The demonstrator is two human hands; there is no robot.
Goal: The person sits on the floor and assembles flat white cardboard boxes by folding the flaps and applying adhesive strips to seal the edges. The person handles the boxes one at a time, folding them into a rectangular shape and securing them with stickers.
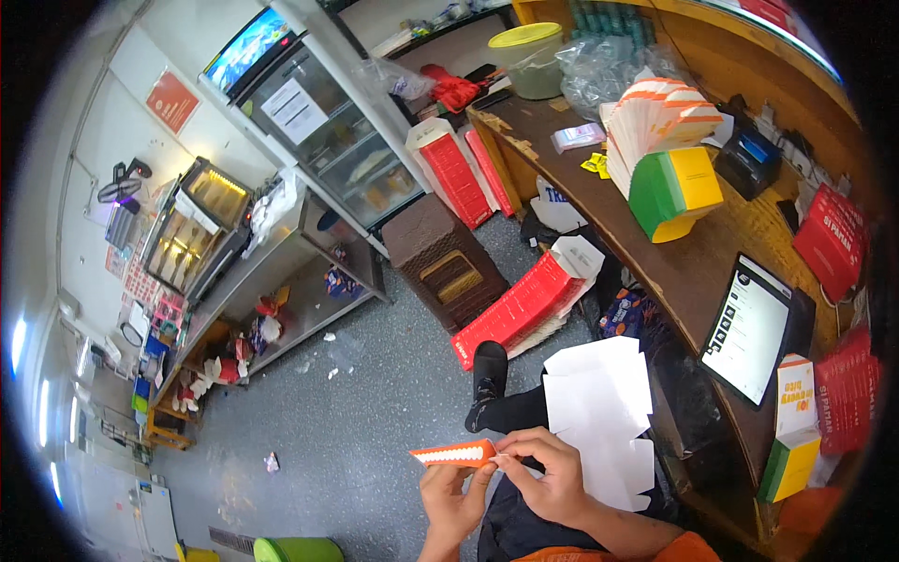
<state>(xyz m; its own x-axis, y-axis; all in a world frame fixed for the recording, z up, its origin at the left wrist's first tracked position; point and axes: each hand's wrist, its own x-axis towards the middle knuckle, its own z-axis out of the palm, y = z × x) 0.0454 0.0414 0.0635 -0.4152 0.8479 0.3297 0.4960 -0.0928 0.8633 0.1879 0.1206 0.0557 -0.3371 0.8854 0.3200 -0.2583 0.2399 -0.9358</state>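
Note:
A flat orange-and-white cardboard piece [456,454] is pinched between both hands low in the view. My left hand [450,501] grips it from below. My right hand [546,473] pinches its right end with the fingertips. Several flat white box blanks [599,403] lie on my lap, just right of the hands. My black trousers and black shoe [488,367] show beyond the hands on the grey floor.
A wooden counter [655,253] on the right carries a green-and-yellow box [676,192], fanned orange-and-white blanks [655,117], a tablet [749,328] and red packs [832,239]. A stack of red blanks [520,304] and a brown crate [445,262] stand on the floor. Steel shelving [281,281] lines the left.

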